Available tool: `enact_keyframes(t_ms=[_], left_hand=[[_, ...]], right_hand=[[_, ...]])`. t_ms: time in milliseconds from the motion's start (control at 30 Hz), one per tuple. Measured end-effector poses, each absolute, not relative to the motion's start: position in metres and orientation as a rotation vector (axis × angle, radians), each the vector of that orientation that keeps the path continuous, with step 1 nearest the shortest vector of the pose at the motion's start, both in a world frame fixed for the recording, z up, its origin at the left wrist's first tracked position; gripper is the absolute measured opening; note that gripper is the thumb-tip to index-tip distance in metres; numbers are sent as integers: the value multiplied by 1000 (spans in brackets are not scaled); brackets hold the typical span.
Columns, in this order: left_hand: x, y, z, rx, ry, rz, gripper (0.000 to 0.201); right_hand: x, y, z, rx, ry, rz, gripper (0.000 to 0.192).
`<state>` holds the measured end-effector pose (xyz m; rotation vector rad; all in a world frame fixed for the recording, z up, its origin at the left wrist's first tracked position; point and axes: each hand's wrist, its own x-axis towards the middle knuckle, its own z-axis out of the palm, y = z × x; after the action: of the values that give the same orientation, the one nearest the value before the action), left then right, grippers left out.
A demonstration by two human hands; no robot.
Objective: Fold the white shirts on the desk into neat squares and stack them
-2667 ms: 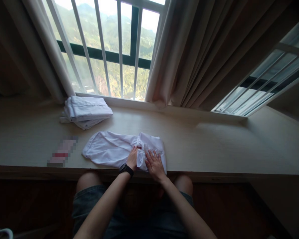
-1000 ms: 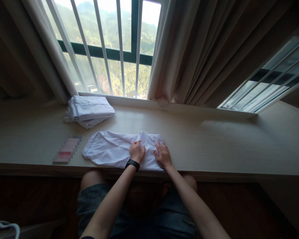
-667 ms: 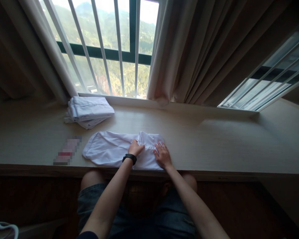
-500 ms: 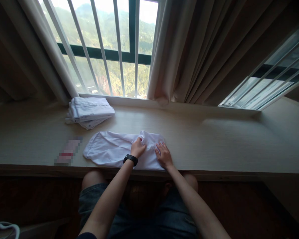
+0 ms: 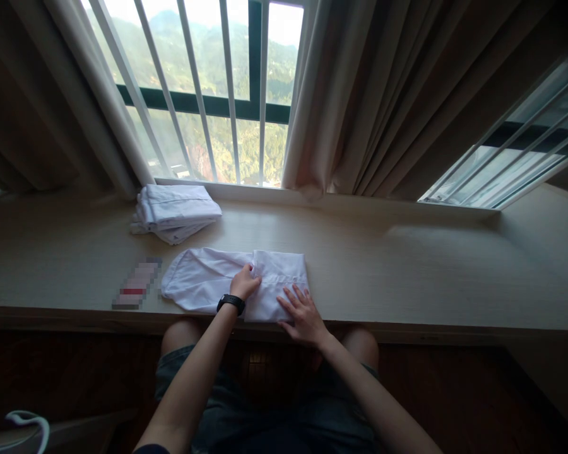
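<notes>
1. A long white cloth garment (image 5: pixel 213 275) lies on the pale wood-grain tabletop (image 5: pixel 383 284) along its near edge, right in front of the seated person; its right end is doubled over into a neat rectangle, while the left part is creased.
2. The left hand (image 5: pixel 245 284), with a black wristwatch (image 5: pixel 231 304) at its wrist, is on the garment by the edge of the doubled part. Its fingers are curled in; their tips are hidden from me, so I cannot tell whether they pinch the fabric.
3. The right hand (image 5: pixel 301 313) lies palm down on the doubled end, fingers spread wide.
4. Beyond and to the left, near the barred window (image 5: pixel 208 126), sits a folded stack of white cloth (image 5: pixel 178 211).
5. A blurred-out pinkish oblong item (image 5: pixel 137 282) lies just left of the garment.
</notes>
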<state>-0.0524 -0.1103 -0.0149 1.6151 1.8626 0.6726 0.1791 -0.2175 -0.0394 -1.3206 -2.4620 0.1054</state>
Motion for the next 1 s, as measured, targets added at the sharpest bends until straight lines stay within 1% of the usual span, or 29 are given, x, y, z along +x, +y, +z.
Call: enact_keyframes(t_ms=[100,267,333,433,533,600,700,833,867,933,1000], left_hand=[[-56,-114,-20,1618,1863,650,32],[-53,-111,-14,1655,1791,648,28],[-52,-107,-10,1652,1743,661,26],[-55,-101,-4,1629,1687,687,26],[-60,-98,4,1594,1661,690,26],[-61,-96,9,1554,1645,668,25],[-60,-98,12,1468,1610,598,27],[-53,-101,11,1376,1549,509,29],[-52,-102,11,1363,1538,491,28],[-51,-103,12,1353,1533,463,25],[-52,-103,14,1354,1541,441,22]], right_hand=[[176,-226,-48,-1332,-2521,104,80],[166,-222,-53,-1386,-2500,86,79],[161,-219,-52,-1339,-2501,109,72],[156,-214,-51,-1333,-2406,200,58],[154,-208,-50,-1420,-2136,297,45],[153,-207,-47,-1495,-1951,307,42],[148,-209,-41,-1531,-1897,200,43],[131,-215,-34,-1320,-2244,-37,58],[126,-215,-34,-1251,-2328,-70,58],[117,-212,-35,-1172,-2419,-95,50],[110,-205,-36,-1212,-2387,-101,39]])
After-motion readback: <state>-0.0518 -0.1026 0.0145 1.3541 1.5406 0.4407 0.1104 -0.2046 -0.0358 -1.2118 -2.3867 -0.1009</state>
